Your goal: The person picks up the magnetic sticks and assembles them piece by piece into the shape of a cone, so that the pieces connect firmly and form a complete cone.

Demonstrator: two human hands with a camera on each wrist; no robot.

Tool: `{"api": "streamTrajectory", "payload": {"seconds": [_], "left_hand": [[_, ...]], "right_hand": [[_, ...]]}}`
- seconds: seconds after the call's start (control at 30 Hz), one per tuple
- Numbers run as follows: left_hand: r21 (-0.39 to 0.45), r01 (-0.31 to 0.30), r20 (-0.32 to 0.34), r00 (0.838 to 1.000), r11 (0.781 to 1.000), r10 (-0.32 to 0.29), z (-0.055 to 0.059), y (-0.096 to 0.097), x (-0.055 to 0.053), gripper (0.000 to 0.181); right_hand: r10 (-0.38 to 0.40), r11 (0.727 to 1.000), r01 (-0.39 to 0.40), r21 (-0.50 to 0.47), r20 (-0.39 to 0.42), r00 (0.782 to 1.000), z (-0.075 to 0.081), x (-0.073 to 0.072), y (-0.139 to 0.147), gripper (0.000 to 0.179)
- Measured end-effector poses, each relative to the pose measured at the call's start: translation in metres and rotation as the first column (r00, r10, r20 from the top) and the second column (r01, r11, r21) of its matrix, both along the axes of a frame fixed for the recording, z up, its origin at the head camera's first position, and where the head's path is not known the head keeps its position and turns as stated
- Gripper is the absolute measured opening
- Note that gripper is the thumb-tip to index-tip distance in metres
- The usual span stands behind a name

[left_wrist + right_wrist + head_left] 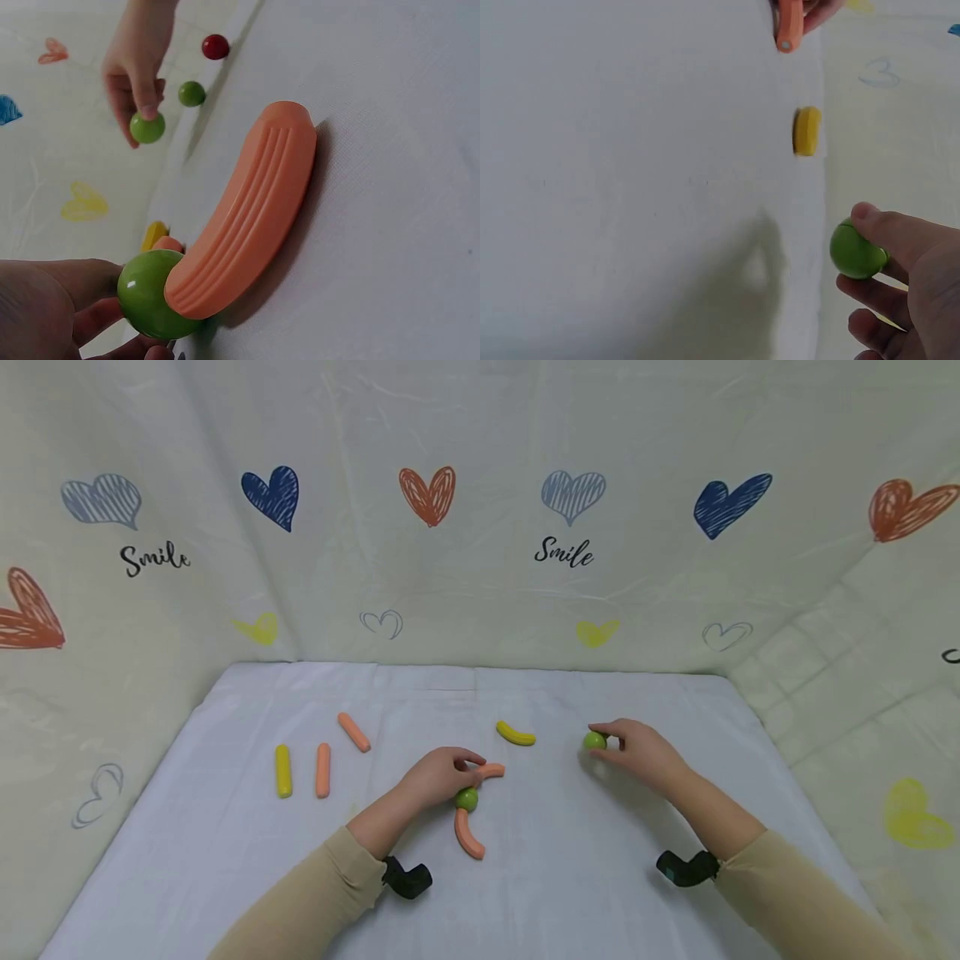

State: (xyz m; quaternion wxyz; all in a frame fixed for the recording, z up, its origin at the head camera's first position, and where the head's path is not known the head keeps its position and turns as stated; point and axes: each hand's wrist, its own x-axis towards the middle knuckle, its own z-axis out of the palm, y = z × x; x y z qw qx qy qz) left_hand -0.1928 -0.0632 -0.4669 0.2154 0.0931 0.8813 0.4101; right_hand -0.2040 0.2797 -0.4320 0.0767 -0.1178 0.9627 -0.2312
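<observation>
My left hand (442, 777) pinches the far orange curved rod (492, 770) close to a green ball (467, 799). A second orange curved rod (244, 217) touches the same ball on its near side. In the left wrist view my thumb and fingers lie against that ball, hiding part of the joint. Off to the right, my right hand (637, 752) holds another green ball (857, 250) between thumb and fingertips, above the cloth. A yellow curved rod (515, 733) lies between the hands, farther back.
On the left of the white cloth (187, 860) lie a straight yellow rod (283, 771) and two straight orange rods (322, 770). The left wrist view also shows a green ball (191, 94) and a red ball (215, 46) beyond my right hand. Printed curtains (480, 568) surround the table.
</observation>
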Motion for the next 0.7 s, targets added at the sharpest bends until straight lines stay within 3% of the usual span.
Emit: {"api": "streamTrajectory", "payload": {"seconds": [0.27, 0.7], "left_hand": [[0.019, -0.014, 0.015, 1.0, 1.0, 0.014, -0.001, 0.002, 0.001, 0.026], [0.028, -0.028, -0.001, 1.0, 0.999, 0.028, -0.004, 0.0, 0.004, 0.028]], "right_hand": [[0.023, 0.999, -0.023, -0.047, 0.011, 1.0, -0.008, 0.008, -0.024, 0.04], [0.112, 0.994, -0.112, -0.015, 0.031, 0.993, -0.027, 0.013, -0.063, 0.047]]}}
